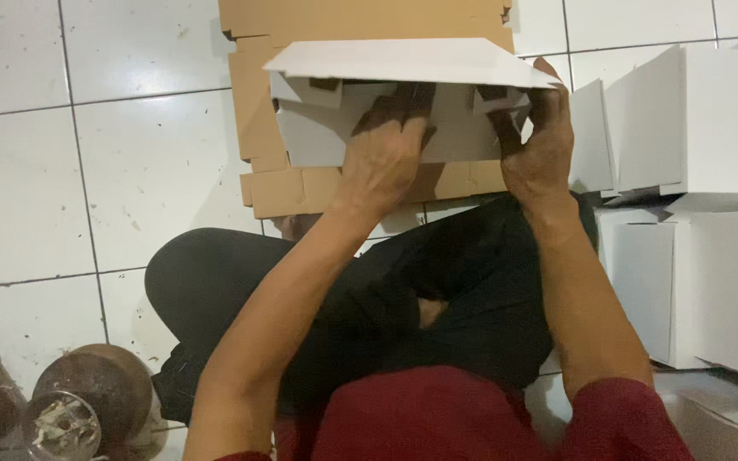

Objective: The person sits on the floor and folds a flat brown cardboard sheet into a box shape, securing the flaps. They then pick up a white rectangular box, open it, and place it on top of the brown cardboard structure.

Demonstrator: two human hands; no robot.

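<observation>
1. Folding in progress: a white cardboard box [403,128], half formed, sits above the person's crossed legs and over a flat brown cardboard sheet [301,188] on the floor, its lid flap [403,60] raised and spread wide across the top.
2. The left hand [383,154] presses against the box's front wall, fingers [399,102] curled over the edge and tucked inside, gripping the panel.
3. The right hand [540,145] clasps the box's right end, fingers hooked up under the lid flap where a side tab folds in.
4. Both bare forearms reach forward from red sleeves [634,410]; black trousers [369,299] cover the folded legs below the box.
5. The brown sheet extends past the box toward the top of the frame, lying on white floor tiles [130,162] with dark grout lines.
6. Finished white boxes [694,128] stand stacked just to the person's right, near the right hand.
7. A round brown vessel [100,393] with a glass jar [61,425] beside it rests at the lower left, well apart from the work.
</observation>
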